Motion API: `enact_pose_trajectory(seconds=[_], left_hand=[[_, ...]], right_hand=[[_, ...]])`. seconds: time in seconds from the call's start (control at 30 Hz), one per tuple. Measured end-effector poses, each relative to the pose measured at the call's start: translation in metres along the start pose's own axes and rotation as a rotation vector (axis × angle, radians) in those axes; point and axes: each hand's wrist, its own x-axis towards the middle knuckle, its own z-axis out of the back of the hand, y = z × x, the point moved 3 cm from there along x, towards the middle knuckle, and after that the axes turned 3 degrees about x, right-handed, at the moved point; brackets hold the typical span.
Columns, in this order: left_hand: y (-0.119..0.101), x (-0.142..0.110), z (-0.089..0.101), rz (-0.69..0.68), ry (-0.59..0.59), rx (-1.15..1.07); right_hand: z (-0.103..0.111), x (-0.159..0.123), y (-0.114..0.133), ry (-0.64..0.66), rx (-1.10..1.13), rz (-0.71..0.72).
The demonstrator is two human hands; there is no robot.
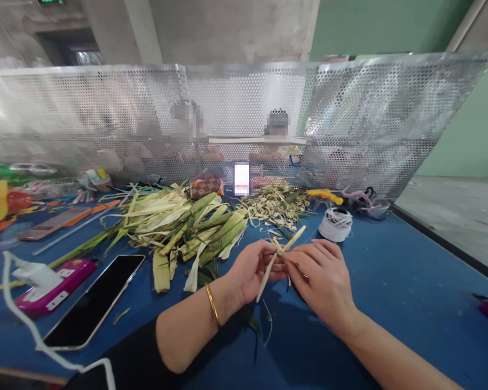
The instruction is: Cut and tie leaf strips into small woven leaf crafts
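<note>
Pale strips of dried husk or leaf (pixel 271 268) cross in a knot-like bundle between my two hands, above the blue table. My left hand (pixel 255 265), with a gold bangle on its wrist, has its fingers closed around the strips from the left. From the right, my right hand (pixel 323 271) pinches the same bundle near the crossing. Its fingertips are partly hidden. A thin thread (pixel 269 319) hangs below the hands. Just behind my right hand stands a spool of white thread (pixel 335 224). To the left of my hands lies a big heap of husks (pixel 183 222).
Small husk scraps (pixel 278 203) lie beyond my hands, beside yellow-handled scissors (pixel 325 195). At left are a phone (pixel 95 303) and a purple power strip (pixel 57 287) with a white cable. A perforated metal screen (pixel 244 97) closes the table's back; people sit behind it.
</note>
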Motion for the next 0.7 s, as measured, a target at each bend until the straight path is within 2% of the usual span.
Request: enact_pose_trajectory(seconds=[0.17,0.3,0.47,0.53,0.6,0.63,0.7], left_hand=[[0.003,0.001,-0.002,-0.066,0.094,0.021],[0.004,0.005,0.0,-0.131,0.111,0.023],[0.005,0.005,0.0,-0.173,0.108,0.015],[0.007,0.004,-0.001,-0.15,0.1,0.029],[0.008,0.003,0.0,-0.136,0.082,0.056],[0.007,0.003,0.0,-0.132,0.073,0.076],[0.006,0.002,0.001,-0.13,0.06,0.116]], right_hand=[[-0.003,0.0,-0.001,0.037,-0.013,0.06],[-0.005,0.001,0.002,0.086,-0.016,0.103],[-0.015,-0.002,0.014,0.276,-0.014,0.302],[-0.017,-0.005,0.016,0.291,-0.003,0.33],[-0.016,-0.006,0.012,0.232,0.064,0.275],[-0.015,-0.005,0.007,0.185,0.116,0.19],[-0.013,-0.005,-0.007,0.096,0.245,-0.092]])
